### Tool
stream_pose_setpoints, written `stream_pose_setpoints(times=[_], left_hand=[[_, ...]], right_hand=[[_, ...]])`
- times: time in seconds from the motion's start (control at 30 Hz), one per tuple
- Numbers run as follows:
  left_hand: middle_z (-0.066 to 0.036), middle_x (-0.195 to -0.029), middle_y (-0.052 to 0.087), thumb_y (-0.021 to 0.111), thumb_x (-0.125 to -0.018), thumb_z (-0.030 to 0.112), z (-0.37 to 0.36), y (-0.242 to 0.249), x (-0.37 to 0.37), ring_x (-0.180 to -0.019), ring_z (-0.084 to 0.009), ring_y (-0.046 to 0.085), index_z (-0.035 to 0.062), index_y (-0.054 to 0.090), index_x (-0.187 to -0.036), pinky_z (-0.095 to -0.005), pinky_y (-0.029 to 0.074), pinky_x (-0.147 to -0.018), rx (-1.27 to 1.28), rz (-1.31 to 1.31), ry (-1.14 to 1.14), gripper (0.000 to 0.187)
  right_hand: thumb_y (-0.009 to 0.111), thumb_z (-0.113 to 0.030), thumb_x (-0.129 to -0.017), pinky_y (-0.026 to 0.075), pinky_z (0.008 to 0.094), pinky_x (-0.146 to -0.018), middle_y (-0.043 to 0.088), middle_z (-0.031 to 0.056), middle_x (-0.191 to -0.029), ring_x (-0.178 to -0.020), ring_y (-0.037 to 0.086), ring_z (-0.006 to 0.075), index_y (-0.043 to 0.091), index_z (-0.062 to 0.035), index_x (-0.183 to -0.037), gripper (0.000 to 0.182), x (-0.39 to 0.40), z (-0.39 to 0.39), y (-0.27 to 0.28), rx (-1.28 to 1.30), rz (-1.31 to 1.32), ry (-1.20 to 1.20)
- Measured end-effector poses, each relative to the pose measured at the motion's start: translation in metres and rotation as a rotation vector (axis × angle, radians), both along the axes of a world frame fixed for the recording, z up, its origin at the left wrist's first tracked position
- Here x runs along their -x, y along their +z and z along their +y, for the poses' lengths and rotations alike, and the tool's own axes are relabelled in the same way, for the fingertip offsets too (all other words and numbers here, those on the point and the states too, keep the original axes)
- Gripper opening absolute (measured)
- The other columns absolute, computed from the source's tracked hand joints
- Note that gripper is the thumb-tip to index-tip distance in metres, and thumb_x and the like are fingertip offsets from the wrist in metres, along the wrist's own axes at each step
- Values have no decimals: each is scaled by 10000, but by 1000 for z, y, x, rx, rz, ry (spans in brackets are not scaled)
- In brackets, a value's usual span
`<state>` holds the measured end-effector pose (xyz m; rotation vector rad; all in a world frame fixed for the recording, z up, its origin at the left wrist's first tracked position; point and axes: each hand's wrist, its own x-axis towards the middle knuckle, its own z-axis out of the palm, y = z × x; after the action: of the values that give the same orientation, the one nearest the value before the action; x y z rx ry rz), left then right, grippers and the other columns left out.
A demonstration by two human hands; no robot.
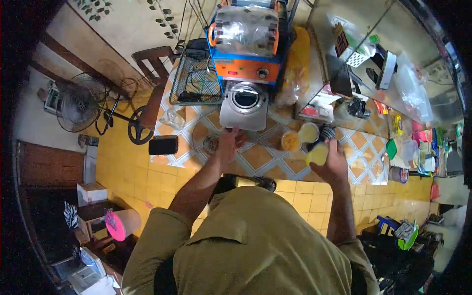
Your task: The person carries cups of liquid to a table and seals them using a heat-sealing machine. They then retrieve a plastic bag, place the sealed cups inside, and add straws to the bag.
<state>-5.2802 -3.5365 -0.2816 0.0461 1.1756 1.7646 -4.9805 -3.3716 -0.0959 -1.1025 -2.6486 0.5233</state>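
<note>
A pale-yellow cup (316, 155) is held in the right grip (336, 163), over the near part of a tile-patterned table (364, 153). Just beyond and to the left of that grip, a second pale cup (309, 132) and an orange-filled cup (290, 141) are set side by side. The left grip (228, 146) is placed at the front edge of a metal tray (230, 118), below a blue-and-orange machine (241, 70); whether its fingers are closed on the edge cannot be told. Left of it, a black phone (163, 145) is laid.
</note>
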Motion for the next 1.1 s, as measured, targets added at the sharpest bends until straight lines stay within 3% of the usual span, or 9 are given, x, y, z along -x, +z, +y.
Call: stream_pose_setpoints(times=[0.27, 0.37, 0.43, 0.47, 0.53, 0.7, 0.8, 1.0, 1.1], left_hand=[[-32, -1027, 631, 607, -904, 288, -31, -4, 13, -958, -199, 600, 162, 568, -1049, -396, 435, -844, -108, -164, -176, 196], [-96, -1210, 589, 472, -959, 340, -45, 20, 27, -1082, -236, 555, 104, 549, -1173, -439, 410, -928, -198, -164, -382, 328], [-114, -1256, 544, 398, -994, 391, -55, -72, 87, -1053, -270, 546, 113, 504, -1249, -447, 454, -905, -194, -553, -662, 392], [-124, -1250, 549, 372, -1001, 412, -70, -45, 76, -1044, -309, 562, 109, 461, -1308, -479, 472, -908, -65, -261, -303, 442], [-142, -1260, 537, 381, -995, 426, -95, -88, 119, -1060, -333, 560, 105, 422, -1352, -508, 475, -903, -413, -511, -562, 481], [-173, -1271, 531, 424, -975, 439, -145, -102, 159, -1075, -354, 565, 90, 399, -1374, -525, 473, -882, -456, -1210, -821, 530], [-158, -1273, 533, 450, -968, 415, -152, -90, 158, -1088, -330, 559, 86, 404, -1363, -498, 462, -899, -331, -820, -674, 516], [-128, -1278, 536, 504, -956, 367, -154, -25, 111, -1115, -281, 548, 78, 415, -1343, -442, 439, -935, 111, 542, -815, 491], [-113, -1280, 538, 531, -949, 342, -173, 12, 93, -1128, -256, 542, 74, 421, -1332, -415, 428, -952, 309, 716, -793, 481]], right_hand=[[827, -304, -605, 501, 453, -814, 601, 219, -1036, -954, 604, 396, 469, -40, -1212, 752, 95, -17, 50, -81, 118, 237], [828, -325, -553, 503, 441, -803, 613, 185, -1042, -926, 614, 355, 555, -42, -1142, 708, 140, -35, 35, 153, 63, -6], [826, -317, -546, 498, 451, -820, 590, 197, -1078, -968, 595, 364, 525, -57, -1190, 757, 175, -27, 1, 135, 287, 51], [823, -320, -546, 498, 455, -838, 562, 206, -1123, -1006, 575, 374, 492, -66, -1235, 805, 196, -29, 10, 216, 232, 2], [817, -326, -547, 497, 463, -875, 506, 222, -1214, -1082, 536, 393, 425, -84, -1324, 903, 230, -31, 22, 337, 166, -71], [803, -252, -541, 512, 461, -854, 450, 256, -1242, -1147, 473, 432, 425, -97, -1302, 864, 291, -23, -32, -275, 158, -30], [804, -227, -536, 509, 468, -847, 475, 247, -1200, -1141, 470, 426, 453, -91, -1238, 796, 310, -27, -36, 85, 309, -295], [705, -253, -689, 516, 450, -795, 608, 200, -1054, -966, 610, 353, 544, 1, -1109, 516, 288, -34, -34, -425, 177, -31], [786, -340, -658, 522, 462, -802, 590, 238, -1079, -930, 626, 379, 461, -21, -1179, 692, 291, -36, 12, -124, 61, 26]])
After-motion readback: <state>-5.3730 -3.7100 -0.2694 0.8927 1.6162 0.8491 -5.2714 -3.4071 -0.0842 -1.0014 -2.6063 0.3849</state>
